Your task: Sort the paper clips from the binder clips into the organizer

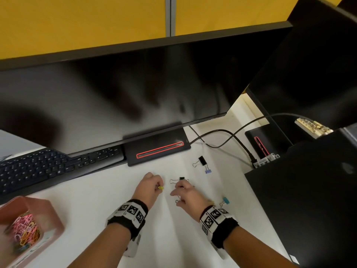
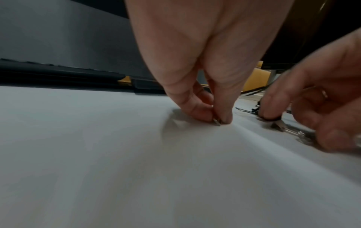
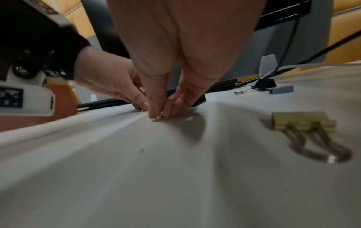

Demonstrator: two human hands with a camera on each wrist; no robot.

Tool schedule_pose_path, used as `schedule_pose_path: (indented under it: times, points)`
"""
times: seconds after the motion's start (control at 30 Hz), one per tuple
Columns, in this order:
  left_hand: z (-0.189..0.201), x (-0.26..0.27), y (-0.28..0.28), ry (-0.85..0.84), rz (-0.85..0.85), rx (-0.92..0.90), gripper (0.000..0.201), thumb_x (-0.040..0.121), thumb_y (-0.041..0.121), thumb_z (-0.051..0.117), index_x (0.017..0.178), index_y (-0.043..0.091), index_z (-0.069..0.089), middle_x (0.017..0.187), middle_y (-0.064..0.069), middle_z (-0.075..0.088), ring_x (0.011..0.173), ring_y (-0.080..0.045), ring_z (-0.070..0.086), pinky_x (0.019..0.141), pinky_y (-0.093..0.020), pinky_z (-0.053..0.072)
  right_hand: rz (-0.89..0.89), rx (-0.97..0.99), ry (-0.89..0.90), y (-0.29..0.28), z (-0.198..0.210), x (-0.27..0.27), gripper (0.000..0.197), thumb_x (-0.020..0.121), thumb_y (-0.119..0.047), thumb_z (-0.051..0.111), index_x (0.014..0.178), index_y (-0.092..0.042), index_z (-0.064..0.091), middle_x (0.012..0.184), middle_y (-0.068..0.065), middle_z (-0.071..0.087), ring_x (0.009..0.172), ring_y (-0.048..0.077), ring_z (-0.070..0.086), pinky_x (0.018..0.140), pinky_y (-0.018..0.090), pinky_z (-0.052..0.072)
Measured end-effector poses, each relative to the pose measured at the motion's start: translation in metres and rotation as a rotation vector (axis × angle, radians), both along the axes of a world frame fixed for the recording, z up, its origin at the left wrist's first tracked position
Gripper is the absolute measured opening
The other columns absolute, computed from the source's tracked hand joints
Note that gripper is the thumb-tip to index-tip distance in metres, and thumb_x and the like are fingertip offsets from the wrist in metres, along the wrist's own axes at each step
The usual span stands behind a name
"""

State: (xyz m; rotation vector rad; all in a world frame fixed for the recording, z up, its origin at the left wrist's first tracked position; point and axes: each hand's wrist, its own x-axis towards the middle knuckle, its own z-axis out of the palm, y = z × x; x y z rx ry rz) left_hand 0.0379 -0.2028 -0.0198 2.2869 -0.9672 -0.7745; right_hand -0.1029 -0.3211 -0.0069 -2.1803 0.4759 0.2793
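Observation:
My left hand [image 1: 152,187] pinches a small yellow clip [image 1: 160,188] against the white table [image 1: 173,238]; in the left wrist view only a metal tip [image 2: 217,122] shows between its thumb and finger. My right hand [image 1: 186,193] is just to its right, and its thumb and fingertip [image 3: 154,113] pinch a small metal clip I cannot identify. A black binder clip [image 1: 180,179] lies at its fingertips. The pink organizer [image 1: 56,215] at the lower left holds colourful paper clips [image 1: 25,229].
More binder clips lie loose: a black one [image 1: 201,161], a lavender one [image 1: 207,170] and a teal one [image 1: 225,200] by my right wrist. A keyboard [image 1: 48,169], a monitor base [image 1: 156,149], cables [image 1: 222,132] and a black laptop [image 1: 309,190] border the work area.

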Motion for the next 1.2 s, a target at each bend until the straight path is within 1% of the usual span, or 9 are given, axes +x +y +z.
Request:
schedule_pose_path:
  times: [0.2,0.3,0.4,0.5,0.67,0.8,0.93,1.07,1.2]
  points:
    - [0.009,0.002,-0.021,0.089,-0.231,-0.02,0.054,0.083,-0.001,0.058,0.126,0.031,0.049,0.111,0.007,0.038,0.065,-0.003,0.05,0.075,-0.007,0.037,-0.071,-0.028,0.035,-0.007,-0.004,-0.003,0.029,0.085,0.001,0.057,0.113,-0.005,0.063,0.119,0.015,0.053,0.09,0.017,0.05,0.073,-0.001,0.033]
    - [0.005,-0.007,-0.04,0.051,-0.394,0.05,0.065,0.084,0.0,0.056,0.134,0.039,0.039,0.118,0.007,0.034,0.07,-0.006,0.046,0.081,-0.012,0.039,-0.11,-0.107,0.076,-0.008,-0.006,-0.02,0.032,0.084,-0.013,0.063,0.116,-0.012,0.062,0.121,0.007,0.053,0.1,0.023,0.055,0.088,0.021,0.043]
    - [0.001,-0.016,-0.05,0.051,-0.445,0.1,0.062,0.084,0.003,0.057,0.132,0.039,0.042,0.124,0.005,0.031,0.076,-0.01,0.047,0.091,-0.022,0.043,-0.155,-0.103,0.067,-0.004,-0.007,-0.034,0.029,0.084,-0.017,0.065,0.112,-0.012,0.063,0.116,0.003,0.05,0.092,0.017,0.052,0.088,0.02,0.041]
    - [0.001,-0.025,-0.052,0.098,-0.474,0.066,0.06,0.083,0.001,0.057,0.131,0.035,0.045,0.123,0.003,0.032,0.075,-0.008,0.045,0.088,-0.019,0.042,-0.155,-0.084,0.04,-0.002,-0.01,-0.04,0.02,0.085,-0.016,0.064,0.103,-0.009,0.066,0.105,-0.005,0.041,0.086,0.01,0.043,0.082,0.013,0.034]
    - [0.004,-0.029,-0.051,0.099,-0.492,0.082,0.074,0.082,-0.001,0.055,0.138,0.04,0.03,0.121,0.003,0.034,0.074,-0.012,0.05,0.083,-0.021,0.044,-0.119,-0.06,-0.009,-0.006,-0.008,-0.046,0.016,0.08,-0.01,0.067,0.096,-0.007,0.068,0.102,0.006,0.06,0.09,0.016,0.055,0.081,0.02,0.041]
    - [0.012,-0.031,-0.056,0.091,-0.525,0.057,0.076,0.084,0.001,0.057,0.138,0.044,0.025,0.129,0.005,0.032,0.079,-0.016,0.052,0.086,-0.023,0.044,-0.291,-0.102,-0.126,-0.027,0.0,-0.066,0.022,0.076,-0.008,0.072,0.096,-0.016,0.067,0.091,-0.017,0.047,0.081,0.0,0.051,0.076,0.01,0.041]
    - [0.013,-0.047,-0.067,0.14,-0.59,0.094,0.068,0.087,0.003,0.053,0.131,0.049,0.031,0.14,0.007,0.024,0.105,-0.019,0.05,0.094,-0.025,0.043,-0.396,-0.034,-0.026,-0.053,0.016,-0.084,0.038,0.076,-0.011,0.073,0.106,-0.027,0.057,0.106,-0.01,0.043,0.077,0.008,0.054,0.071,0.006,0.047]
    - [0.01,-0.055,-0.064,0.041,-0.559,0.099,0.048,0.084,0.002,0.049,0.122,0.031,0.046,0.123,0.003,0.038,0.096,-0.021,0.054,0.081,-0.026,0.043,-0.246,-0.051,0.134,-0.049,0.01,-0.092,0.042,0.077,-0.01,0.07,0.115,-0.024,0.058,0.109,-0.009,0.037,0.09,0.013,0.054,0.078,0.006,0.043]
    - [0.004,-0.052,-0.051,0.022,-0.422,0.08,0.035,0.083,0.003,0.054,0.107,0.026,0.045,0.107,0.005,0.043,0.087,-0.02,0.055,0.078,-0.028,0.049,-0.23,-0.109,0.059,-0.033,-0.001,-0.086,0.028,0.081,-0.007,0.066,0.108,-0.014,0.064,0.102,-0.003,0.048,0.098,0.016,0.053,0.089,0.019,0.044]
